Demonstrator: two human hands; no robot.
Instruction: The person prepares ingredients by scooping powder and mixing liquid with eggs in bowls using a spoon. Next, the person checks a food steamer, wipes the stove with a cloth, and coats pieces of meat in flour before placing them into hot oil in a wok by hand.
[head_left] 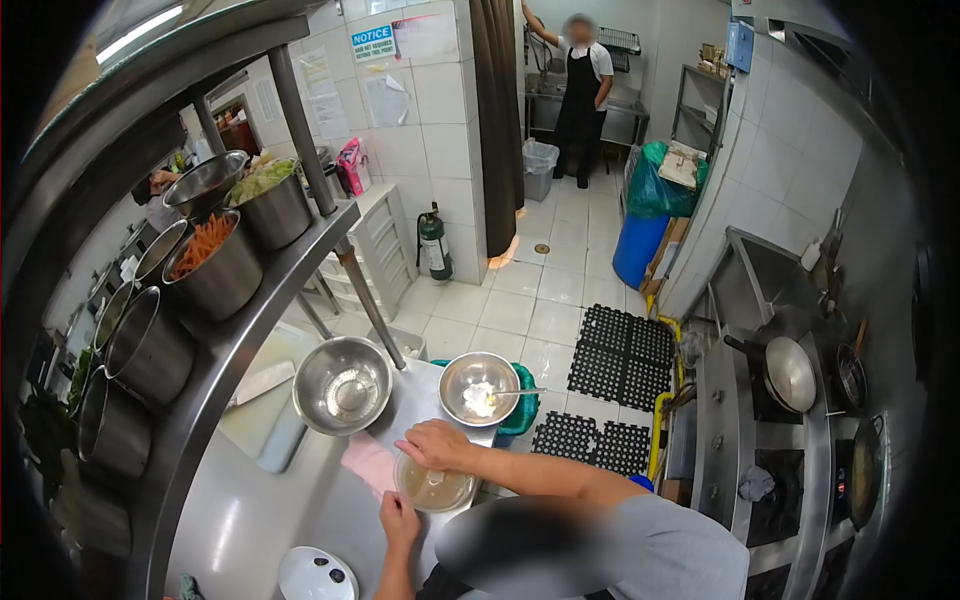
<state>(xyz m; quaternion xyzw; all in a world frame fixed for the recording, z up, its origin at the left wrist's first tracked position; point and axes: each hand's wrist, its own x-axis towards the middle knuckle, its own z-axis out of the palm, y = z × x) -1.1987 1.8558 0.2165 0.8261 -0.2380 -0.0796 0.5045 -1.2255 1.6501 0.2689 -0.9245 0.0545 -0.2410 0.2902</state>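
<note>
So the round clear tub (436, 487) with brownish stuff in it sits on the steel counter (325, 515), near its edge, pretty much sandwiched between the two hands; in the head view it lies just below the right hand (436, 444) and up and to the right of the left hand (400, 517); right looks nearer tbh, since it overlaps the top rim with fingers bent over that side, while the left is curled in a loose fist right at the lower-left rim; can't tell if either one is actually pinching plastic, the fingertips are tucked out of sight; as for long axis, there isn't really one, it's circular from above, so it doesn't point anywhere sideways; it stands upright, round face up, and I can't make out whether there's a lid on; pink cloth (366, 463) lies just left of it, and the steel bowl with the white stuff (447, 386) is just beyond the right hand.
</note>
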